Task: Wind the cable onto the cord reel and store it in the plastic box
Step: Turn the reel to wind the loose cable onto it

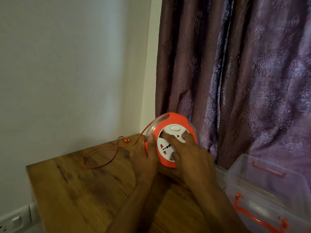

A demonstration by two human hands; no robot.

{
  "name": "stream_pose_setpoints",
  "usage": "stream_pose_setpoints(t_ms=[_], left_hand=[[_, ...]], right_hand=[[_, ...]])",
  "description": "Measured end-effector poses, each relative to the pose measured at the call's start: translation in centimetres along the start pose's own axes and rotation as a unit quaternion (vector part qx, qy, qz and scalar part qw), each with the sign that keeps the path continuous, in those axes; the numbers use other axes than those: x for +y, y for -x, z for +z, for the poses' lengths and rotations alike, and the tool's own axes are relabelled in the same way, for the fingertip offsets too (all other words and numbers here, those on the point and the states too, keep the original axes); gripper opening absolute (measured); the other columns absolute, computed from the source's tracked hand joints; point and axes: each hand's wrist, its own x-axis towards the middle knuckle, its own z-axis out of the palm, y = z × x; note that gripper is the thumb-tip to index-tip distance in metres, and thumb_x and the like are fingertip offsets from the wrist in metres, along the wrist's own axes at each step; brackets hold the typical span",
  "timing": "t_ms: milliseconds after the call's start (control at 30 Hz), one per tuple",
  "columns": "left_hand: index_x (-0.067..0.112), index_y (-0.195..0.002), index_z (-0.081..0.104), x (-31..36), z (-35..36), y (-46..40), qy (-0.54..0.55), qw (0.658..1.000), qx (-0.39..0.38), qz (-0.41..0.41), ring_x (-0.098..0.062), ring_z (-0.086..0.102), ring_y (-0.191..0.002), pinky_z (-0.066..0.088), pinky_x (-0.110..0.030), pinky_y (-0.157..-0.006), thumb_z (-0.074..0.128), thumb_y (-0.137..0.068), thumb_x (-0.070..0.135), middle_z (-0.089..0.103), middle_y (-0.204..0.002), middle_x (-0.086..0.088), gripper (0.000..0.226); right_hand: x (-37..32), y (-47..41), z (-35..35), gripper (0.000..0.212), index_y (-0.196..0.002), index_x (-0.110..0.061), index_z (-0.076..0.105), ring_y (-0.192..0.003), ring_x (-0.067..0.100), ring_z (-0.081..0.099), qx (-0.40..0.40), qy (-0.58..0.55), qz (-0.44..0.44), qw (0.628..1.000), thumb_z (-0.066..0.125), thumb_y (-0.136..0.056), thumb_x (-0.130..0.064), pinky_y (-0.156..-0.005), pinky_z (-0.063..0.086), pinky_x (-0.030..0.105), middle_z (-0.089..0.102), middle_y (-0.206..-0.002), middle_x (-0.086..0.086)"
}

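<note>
Two hands (170,158) on cord reel (171,132), plastic box (269,190) beside, curtain (244,73) behind

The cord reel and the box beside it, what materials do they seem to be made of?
Cord reel: likely hard plastic, its glossy orange shell and white socket face looking moulded. Plastic box: apparently clear plastic, since the wall shows through; orange latches.
</note>
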Motion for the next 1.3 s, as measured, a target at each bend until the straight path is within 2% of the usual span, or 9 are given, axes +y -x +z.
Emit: stream_pose_setpoints(t_ms=[167,367,500,667,800,900,1000,1133,1300], left_hand=[[0.022,-0.093,0.057,0.2,0.2,0.3,-0.013,1.0,0.0,0.008,0.0,0.063,-0.064,0.047,-0.003,-0.052,0.038,-0.09,0.051,0.058,-0.075,0.023,0.035],[0.025,-0.098,0.057,0.2,0.5,0.5,-0.005,1.0,0.005,0.008,0.0,0.064,-0.066,0.047,-0.002,-0.053,0.036,-0.089,0.054,0.063,-0.083,0.016,0.037],[0.022,-0.1,0.057,0.2,0.6,0.8,-0.013,1.0,-0.009,0.009,0.0,0.062,-0.064,0.046,0.0,-0.052,0.036,-0.088,0.053,0.064,-0.089,0.008,0.039],[0.011,-0.111,0.061,0.3,-0.2,0.3,-0.006,0.998,-0.046,-0.034,-0.001,0.061,-0.067,0.046,-0.001,-0.05,0.039,-0.093,0.044,0.066,-0.093,0.001,0.043],[0.006,-0.112,0.061,0.4,-0.4,0.3,-0.031,0.998,-0.05,-0.029,-0.002,0.059,-0.067,0.045,-0.001,-0.05,0.042,-0.101,0.029,0.065,-0.091,-0.001,0.031],[0.006,-0.114,0.06,0.7,-0.6,0.3,-0.036,0.997,-0.055,-0.027,-0.001,0.059,-0.069,0.046,-0.007,-0.055,0.04,-0.101,0.03,0.065,-0.094,-0.001,0.033],[0.005,-0.118,0.059,0.7,-0.8,0.2,-0.024,0.997,-0.059,-0.037,-0.015,0.064,-0.076,0.049,-0.017,-0.063,0.041,-0.102,0.03,0.064,-0.097,-0.004,0.035],[0.009,-0.12,0.058,0.6,-1.1,-0.1,-0.024,0.997,-0.062,-0.05,0.0,0.059,-0.071,0.045,-0.005,-0.056,0.041,-0.102,0.031,0.062,-0.098,0.002,0.033],[0.018,-0.104,0.058,0.5,-0.5,0.0,-0.021,0.999,-0.02,-0.015,0.002,0.06,-0.064,0.044,0.002,-0.051,0.036,-0.09,0.05,0.062,-0.086,0.009,0.04]], right_hand=[[0.1,-0.2,0.3,0.066,-0.14,-0.052,0.007,-0.108,0.023,0.059,0.011,0.018,0.026,0.999,0.046,-0.087,-0.057,-0.085,0.046,0.039,0.051,-0.135,-0.004],[-0.5,0.1,0.3,0.067,-0.14,-0.043,0.025,-0.096,0.028,0.062,0.067,0.008,0.091,0.994,0.034,-0.081,-0.074,-0.074,0.049,0.036,0.066,-0.112,0.003],[-0.8,0.2,0.3,0.067,-0.14,-0.036,0.032,-0.098,0.027,0.062,0.077,-0.023,0.125,0.989,0.035,-0.083,-0.072,-0.076,0.05,0.034,0.065,-0.114,0.006],[0.5,-0.3,-1.1,0.044,-0.133,-0.041,0.04,-0.097,0.029,0.062,0.067,-0.03,0.073,0.995,0.042,-0.091,-0.052,-0.076,0.049,0.037,0.065,-0.113,0.002],[1.1,-0.8,-1.9,0.038,-0.13,-0.038,0.044,-0.108,0.021,0.057,0.044,-0.055,-0.014,0.997,0.045,-0.092,-0.033,-0.083,0.049,0.036,0.049,-0.135,-0.006],[0.8,-0.7,-1.7,0.047,-0.134,-0.044,0.032,-0.12,0.024,0.049,-0.033,-0.057,-0.047,0.997,0.047,-0.091,-0.036,-0.092,0.048,0.041,0.031,-0.147,-0.008],[0.7,-0.8,-1.4,0.058,-0.135,-0.05,0.023,-0.129,0.026,0.041,-0.092,-0.036,-0.061,0.993,0.055,-0.087,-0.047,-0.1,0.04,0.045,0.015,-0.154,-0.01],[0.8,-0.7,-1.0,0.055,-0.134,-0.056,0.021,-0.134,0.027,0.033,-0.121,-0.045,-0.078,0.989,0.05,-0.087,-0.056,-0.107,0.032,0.046,0.003,-0.156,-0.011],[1.1,-0.7,-0.3,0.057,-0.133,-0.056,0.021,-0.137,0.026,0.028,-0.105,-0.038,-0.08,0.991,0.053,-0.086,-0.056,-0.108,0.033,0.047,-0.002,-0.155,-0.011]])
